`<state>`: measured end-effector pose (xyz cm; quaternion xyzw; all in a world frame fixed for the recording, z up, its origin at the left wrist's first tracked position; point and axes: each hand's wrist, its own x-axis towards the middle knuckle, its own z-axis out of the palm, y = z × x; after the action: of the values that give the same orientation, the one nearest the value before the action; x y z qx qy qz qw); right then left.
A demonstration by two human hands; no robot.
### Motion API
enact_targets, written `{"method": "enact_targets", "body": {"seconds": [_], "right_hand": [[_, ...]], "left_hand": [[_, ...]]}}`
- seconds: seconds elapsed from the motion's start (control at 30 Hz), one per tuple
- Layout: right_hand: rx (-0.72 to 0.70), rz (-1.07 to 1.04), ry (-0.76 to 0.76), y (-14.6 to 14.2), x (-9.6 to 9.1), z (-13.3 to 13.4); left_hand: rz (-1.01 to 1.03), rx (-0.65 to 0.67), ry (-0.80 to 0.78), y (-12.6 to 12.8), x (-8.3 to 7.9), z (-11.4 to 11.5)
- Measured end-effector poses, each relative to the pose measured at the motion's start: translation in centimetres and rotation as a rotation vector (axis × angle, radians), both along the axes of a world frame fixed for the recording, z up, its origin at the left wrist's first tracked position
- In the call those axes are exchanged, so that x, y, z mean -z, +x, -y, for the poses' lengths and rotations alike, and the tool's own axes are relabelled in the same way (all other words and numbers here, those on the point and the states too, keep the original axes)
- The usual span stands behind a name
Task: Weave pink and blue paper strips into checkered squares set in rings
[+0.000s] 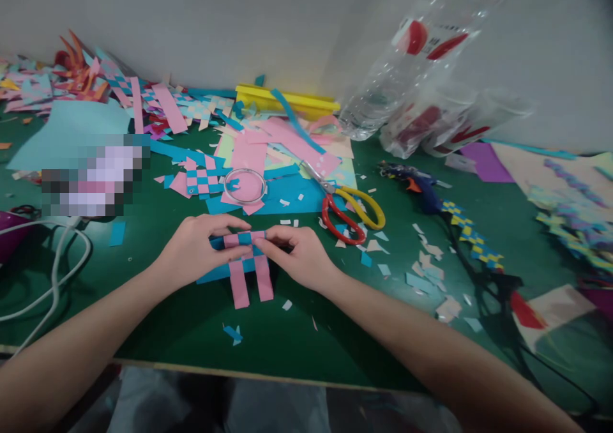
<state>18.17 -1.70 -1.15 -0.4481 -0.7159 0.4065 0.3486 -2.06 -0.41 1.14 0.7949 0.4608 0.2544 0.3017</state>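
Note:
Between my two hands is a small woven piece of pink and blue paper strips (246,265), with two pink ends hanging toward me. My left hand (194,251) pinches its left side, thumb across the front. At its upper right corner, my right hand (299,251) grips the edge between thumb and fingers. Just beyond lies a finished-looking woven pink and blue paper fish (204,181), beside a clear round ring (245,186). Scissors (342,206) with one red and one yellow handle rest open beyond my right hand.
Paper scraps (426,270) litter the green table (335,337). A clear plastic bottle (397,69) and plastic cups (474,120) stand by the wall. A glue gun (421,190) with a black cord lies right. At left are a white cable (60,273) and a pale blue sheet (76,129).

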Motion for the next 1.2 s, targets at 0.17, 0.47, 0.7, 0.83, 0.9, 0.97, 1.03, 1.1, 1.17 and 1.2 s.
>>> {"method": "enact_targets", "body": {"seconds": [0.17,0.47,0.7,0.83,0.9,0.97,1.03,1.1,1.17,1.2], "right_hand": [[-0.001,-0.003,-0.02,0.0,0.03,-0.07],[-0.046,0.033,0.035,0.07,0.07,0.04],[-0.053,0.033,0.025,0.08,0.13,0.02],[-0.082,0.012,0.002,0.07,-0.09,0.13],[-0.1,0.028,0.003,0.05,-0.22,0.27],[-0.11,0.072,0.0,0.03,-0.28,0.43],[-0.115,0.114,-0.023,0.0,-0.28,0.54],[-0.123,0.138,-0.053,-0.02,-0.27,0.58],[-0.123,0.141,-0.071,-0.03,-0.3,0.55],[-0.119,0.136,-0.081,-0.04,-0.33,0.53]], "left_hand": [[-0.029,0.027,0.108,0.13,-0.22,0.01],[0.015,0.03,0.103,-0.16,-0.08,0.08],[0.036,0.0,-0.039,0.08,-0.32,-0.04],[0.055,-0.017,-0.121,0.09,-0.59,-0.01],[0.066,-0.015,-0.12,0.02,-0.55,0.0],[0.076,-0.008,-0.104,-0.04,-0.45,-0.03],[0.09,-0.004,-0.085,-0.06,-0.38,-0.06],[0.1,-0.008,-0.067,-0.05,-0.41,-0.06],[0.106,-0.02,-0.057,-0.05,-0.51,-0.02],[0.108,-0.03,-0.055,-0.05,-0.57,0.01]]}}
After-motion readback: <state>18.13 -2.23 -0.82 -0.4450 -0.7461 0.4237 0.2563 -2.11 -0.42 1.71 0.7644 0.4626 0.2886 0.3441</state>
